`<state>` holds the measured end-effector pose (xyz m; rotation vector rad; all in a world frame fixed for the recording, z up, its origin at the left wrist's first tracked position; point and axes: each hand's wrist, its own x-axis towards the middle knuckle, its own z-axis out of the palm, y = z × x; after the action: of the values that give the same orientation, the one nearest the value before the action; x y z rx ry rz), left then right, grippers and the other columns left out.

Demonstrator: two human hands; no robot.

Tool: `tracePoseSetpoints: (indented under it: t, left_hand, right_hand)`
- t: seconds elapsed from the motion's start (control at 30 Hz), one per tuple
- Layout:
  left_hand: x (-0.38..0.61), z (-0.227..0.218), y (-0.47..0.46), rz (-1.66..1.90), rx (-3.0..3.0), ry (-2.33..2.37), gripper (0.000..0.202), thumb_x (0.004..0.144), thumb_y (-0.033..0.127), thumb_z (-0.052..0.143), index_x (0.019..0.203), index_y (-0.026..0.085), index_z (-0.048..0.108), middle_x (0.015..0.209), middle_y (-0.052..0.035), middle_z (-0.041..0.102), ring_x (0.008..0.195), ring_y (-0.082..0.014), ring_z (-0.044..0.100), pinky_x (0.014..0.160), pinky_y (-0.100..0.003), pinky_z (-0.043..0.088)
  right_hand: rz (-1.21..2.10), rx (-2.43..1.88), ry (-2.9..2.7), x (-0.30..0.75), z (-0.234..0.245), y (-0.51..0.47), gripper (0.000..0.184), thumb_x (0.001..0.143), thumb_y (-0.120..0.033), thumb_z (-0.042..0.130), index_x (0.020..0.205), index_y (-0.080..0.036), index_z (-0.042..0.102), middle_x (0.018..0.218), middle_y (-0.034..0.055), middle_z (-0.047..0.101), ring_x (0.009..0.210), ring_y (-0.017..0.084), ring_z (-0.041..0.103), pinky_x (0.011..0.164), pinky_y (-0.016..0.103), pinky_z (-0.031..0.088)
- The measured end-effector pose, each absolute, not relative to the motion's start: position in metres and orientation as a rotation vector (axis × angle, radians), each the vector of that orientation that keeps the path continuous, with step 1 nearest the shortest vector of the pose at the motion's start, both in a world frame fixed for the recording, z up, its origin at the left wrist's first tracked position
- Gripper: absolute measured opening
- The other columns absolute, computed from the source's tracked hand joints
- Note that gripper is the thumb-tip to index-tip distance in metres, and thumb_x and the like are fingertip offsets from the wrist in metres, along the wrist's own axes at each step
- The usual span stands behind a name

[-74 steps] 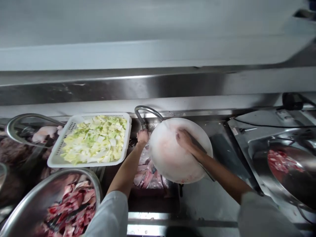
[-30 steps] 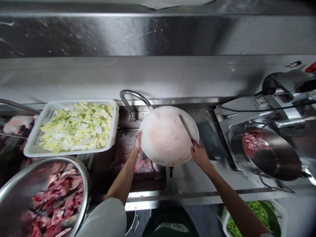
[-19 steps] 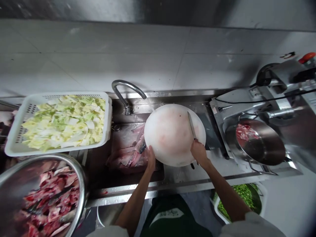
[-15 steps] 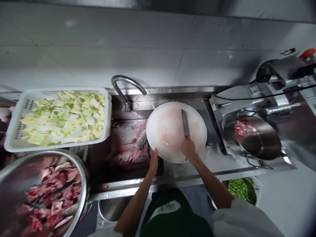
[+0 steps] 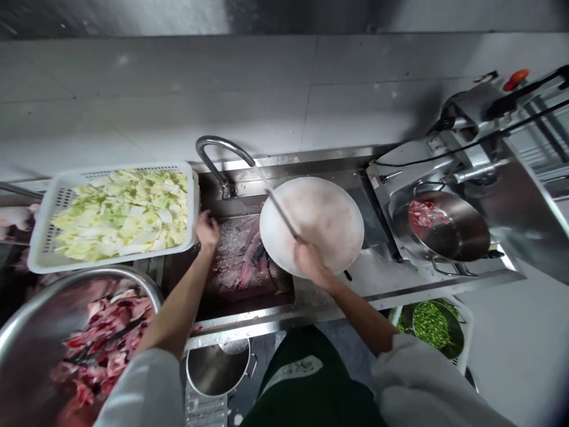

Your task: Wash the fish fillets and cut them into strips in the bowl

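Note:
A round white cutting board (image 5: pixel 324 219), stained pink, lies over the right edge of the steel sink (image 5: pixel 249 296). My right hand (image 5: pixel 307 261) grips the handle of a knife (image 5: pixel 280 212) at the board's near left rim. Its blade points up and left toward the curved tap (image 5: pixel 217 155). My left hand (image 5: pixel 207 230) is at the sink's left side, beside the white basket; its fingers look curled, and what they touch is unclear. Fish pieces (image 5: pixel 242 267) lie in the wet sink basin.
A white basket of chopped cabbage (image 5: pixel 118 214) sits left of the sink. A big steel bowl of raw meat (image 5: pixel 93 350) is near left. Right: a steel pan with meat (image 5: pixel 444 228) and a machine (image 5: pixel 484 130). Below: a pot (image 5: pixel 217 369) and green vegetables (image 5: pixel 431 325).
My left hand let go of the board's rim and moved left to the sink's far side. My right hand swung the knife from the board's middle toward the tap.

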<state>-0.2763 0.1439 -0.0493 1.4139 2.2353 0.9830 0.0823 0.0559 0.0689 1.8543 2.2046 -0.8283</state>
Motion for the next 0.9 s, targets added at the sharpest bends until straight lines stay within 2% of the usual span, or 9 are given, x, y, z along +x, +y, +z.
tracePoseSetpoints:
  t: [0.1,0.27,0.33,0.43,0.5,0.6,0.7,0.8,0.9]
  left_hand:
    - [-0.269,-0.039,0.197,0.736,1.777,2.038,0.055,0.093,0.023,0.061,0.146,0.008,0.064,0.156,-0.0219,0.059,0.151,-0.0342,0.051,0.130,-0.047,0.041]
    - [-0.258,-0.028,0.252,0.082,1.859,1.982,0.035,0.094,0.020,0.068,0.125,0.006,0.076,0.118,-0.0250,0.077,0.124,-0.0384,0.070,0.116,-0.048,0.049]
    - [-0.258,-0.024,0.265,-0.044,1.882,1.999,0.027,0.097,0.020,0.068,0.119,0.007,0.079,0.114,-0.0254,0.078,0.119,-0.0386,0.072,0.112,-0.048,0.051]
    - [-0.255,-0.020,0.281,-0.086,1.937,2.005,0.025,0.102,0.023,0.066,0.114,0.008,0.081,0.112,-0.0250,0.077,0.116,-0.0399,0.073,0.108,-0.050,0.052]
    - [-0.250,-0.020,0.290,-0.069,1.913,2.052,0.024,0.102,0.025,0.067,0.111,0.008,0.082,0.110,-0.0241,0.077,0.115,-0.0398,0.073,0.105,-0.049,0.053]
    - [-0.243,-0.021,0.294,0.068,1.866,2.112,0.020,0.099,0.026,0.073,0.108,0.011,0.082,0.110,-0.0204,0.077,0.112,-0.0357,0.073,0.102,-0.044,0.054]
    - [-0.243,-0.021,0.271,0.535,1.835,2.064,0.022,0.103,0.028,0.068,0.105,0.011,0.081,0.108,-0.0168,0.077,0.105,-0.0288,0.073,0.100,-0.038,0.054]
    - [-0.246,-0.027,0.211,1.057,1.601,2.089,0.035,0.110,0.035,0.055,0.108,0.009,0.079,0.103,-0.0153,0.077,0.097,-0.0248,0.072,0.096,-0.035,0.054]
    - [-0.241,-0.052,0.129,1.286,1.181,2.274,0.041,0.111,0.039,0.047,0.115,0.011,0.076,0.108,-0.0158,0.077,0.103,-0.0269,0.070,0.099,-0.037,0.054]
  right_hand:
    - [-0.584,2.034,1.986,0.164,0.066,0.052,0.044,0.105,-0.003,0.042,0.140,0.001,0.067,0.120,0.0295,0.079,0.110,0.031,0.081,0.097,0.036,0.061]
    - [-0.351,2.188,1.725,0.247,0.041,0.051,0.040,0.105,-0.008,0.041,0.123,0.007,0.073,0.096,0.0326,0.079,0.096,0.038,0.084,0.086,0.043,0.065]
    - [-0.316,2.210,1.705,0.243,0.029,0.051,0.044,0.105,-0.007,0.038,0.129,0.012,0.069,0.094,0.0348,0.078,0.095,0.039,0.084,0.083,0.045,0.066]
    - [-0.366,2.174,1.754,0.200,0.015,0.049,0.052,0.101,-0.004,0.038,0.143,0.023,0.053,0.098,0.0389,0.077,0.097,0.038,0.084,0.082,0.043,0.065]
    - [-0.472,2.117,1.810,0.155,0.009,0.046,0.056,0.101,-0.006,0.042,0.147,0.024,0.050,0.099,0.0384,0.077,0.099,0.038,0.083,0.082,0.041,0.065]
    - [-0.601,1.990,1.914,0.084,0.006,0.040,0.059,0.100,-0.008,0.046,0.153,0.019,0.048,0.103,0.0354,0.079,0.101,0.036,0.083,0.083,0.037,0.063]
    - [-0.693,1.816,2.113,0.034,0.011,0.031,0.062,0.100,-0.007,0.049,0.159,0.012,0.046,0.114,0.0316,0.079,0.104,0.032,0.082,0.086,0.033,0.060]
    - [-0.804,1.682,2.299,0.024,0.022,0.028,0.051,0.104,-0.012,0.045,0.153,-0.002,0.057,0.116,0.0224,0.081,0.105,0.028,0.080,0.088,0.029,0.056]
    - [-0.696,1.744,2.362,0.052,0.029,0.033,0.044,0.107,-0.017,0.043,0.144,-0.009,0.065,0.114,0.0186,0.081,0.103,0.026,0.078,0.087,0.027,0.054]
